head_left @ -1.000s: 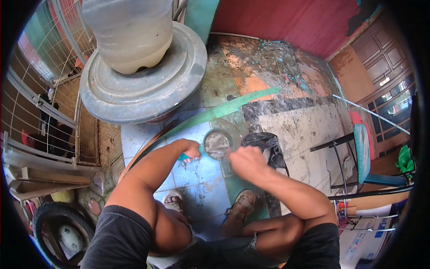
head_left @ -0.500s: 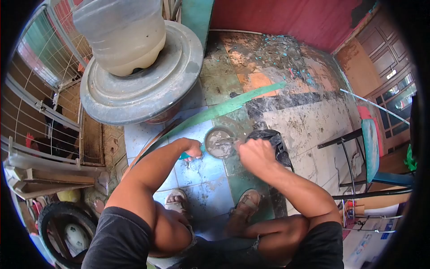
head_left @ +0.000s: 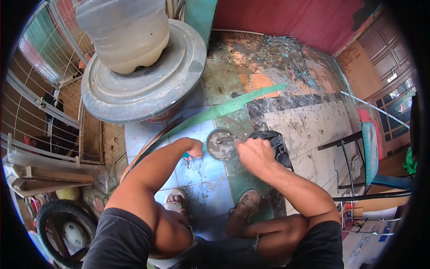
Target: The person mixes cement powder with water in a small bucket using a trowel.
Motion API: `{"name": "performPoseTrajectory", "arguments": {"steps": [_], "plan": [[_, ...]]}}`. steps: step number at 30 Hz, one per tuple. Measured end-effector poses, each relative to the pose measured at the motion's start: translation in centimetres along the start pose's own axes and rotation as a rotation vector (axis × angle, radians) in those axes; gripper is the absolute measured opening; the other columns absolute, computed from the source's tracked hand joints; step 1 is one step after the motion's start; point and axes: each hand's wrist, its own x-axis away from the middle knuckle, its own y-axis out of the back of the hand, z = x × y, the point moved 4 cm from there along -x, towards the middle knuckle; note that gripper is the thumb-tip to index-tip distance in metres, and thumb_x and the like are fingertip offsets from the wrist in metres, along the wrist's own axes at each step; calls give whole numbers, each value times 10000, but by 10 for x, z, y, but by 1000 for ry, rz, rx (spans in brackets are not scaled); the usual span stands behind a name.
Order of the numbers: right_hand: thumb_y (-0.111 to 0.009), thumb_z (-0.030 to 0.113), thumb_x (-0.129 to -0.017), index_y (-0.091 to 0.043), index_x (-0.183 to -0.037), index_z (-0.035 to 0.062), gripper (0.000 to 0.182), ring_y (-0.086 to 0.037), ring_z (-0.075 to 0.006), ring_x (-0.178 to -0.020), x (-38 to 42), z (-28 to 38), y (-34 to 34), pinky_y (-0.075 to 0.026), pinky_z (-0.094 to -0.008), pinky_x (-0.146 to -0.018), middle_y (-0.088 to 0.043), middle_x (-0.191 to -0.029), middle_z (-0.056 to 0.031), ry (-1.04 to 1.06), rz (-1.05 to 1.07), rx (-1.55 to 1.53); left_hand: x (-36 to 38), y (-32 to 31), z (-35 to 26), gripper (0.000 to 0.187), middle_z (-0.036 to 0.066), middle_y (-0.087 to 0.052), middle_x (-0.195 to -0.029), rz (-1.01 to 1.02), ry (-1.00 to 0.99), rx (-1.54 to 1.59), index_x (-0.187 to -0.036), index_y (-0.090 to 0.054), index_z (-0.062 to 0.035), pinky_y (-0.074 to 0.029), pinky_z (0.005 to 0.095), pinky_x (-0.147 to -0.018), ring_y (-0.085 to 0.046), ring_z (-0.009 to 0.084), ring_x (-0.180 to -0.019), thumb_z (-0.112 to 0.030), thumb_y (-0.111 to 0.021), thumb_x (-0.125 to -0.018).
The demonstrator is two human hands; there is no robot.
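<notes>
Sitting btwn left hand [head_left: 193, 148] & right hand [head_left: 254, 152]: small bowl [head_left: 221, 144].

Small bowl [head_left: 221, 144]: on the floor [head_left: 295, 121], between left hand [head_left: 193, 148] and right hand [head_left: 254, 152]
Bag [head_left: 274, 145]: just right of the bowl
Jug [head_left: 123, 31]: on the drum lid [head_left: 143, 85] — behind-left
Chair [head_left: 369, 157]: far right
Tyre [head_left: 62, 224]: near-left corner

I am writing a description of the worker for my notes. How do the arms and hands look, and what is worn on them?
Both arms are bare up to short dark grey sleeves. The left hand and right hand wear no gloves; no watch or ring is visible.
</notes>
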Motion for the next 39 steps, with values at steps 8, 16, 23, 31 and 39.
{"name": "performPoseTrajectory", "arguments": {"steps": [8,16,23,31,39], "plan": [[-578,115,-893,-733,-1034,54,218,-754,-354,-751,1,-1,-53,-577,-498,-625,-738,-797,-197,54,10,11,4,2,-6,305,102,-637,-879,93,20,-9,-1172,-604,-26,-608,393,-631,-667,215,-752,-202,-661,-929],[-599,93,-830,-749,-1004,65,231,-743,-392,-758,5,9,19,-573,-511,-663,-725,-778,-218,100,89,-34,4,-1,0,275,130,-658,-864,97,-41,71,-1108,-651,-17,-591,420,-636,-665,246,-721,-234,-652,-938],[-585,102,-879,-743,-1046,71,232,-757,-358,-804,-4,12,-39,-584,-486,-696,-745,-816,-183,94,133,-1,3,-1,0,326,152,-683,-910,79,-13,27,-1147,-650,9,-597,407,-646,-677,256,-740,-237,-654,-934],[-584,71,-865,-748,-1043,53,243,-760,-358,-811,-7,10,-2,-589,-506,-704,-750,-864,-205,3,107,0,5,1,-4,331,145,-686,-919,108,-8,23,-1177,-650,8,-605,416,-673,-681,257,-757,-218,-645,-936],[-545,145,-953,-717,-1136,95,257,-751,-370,-760,-8,-3,-33,-576,-512,-635,-740,-810,-187,70,139,33,9,4,-6,321,137,-670,-884,93,-25,64,-1190,-632,-4,-598,417,-659,-672,246,-743,-189,-660,-929]]}}
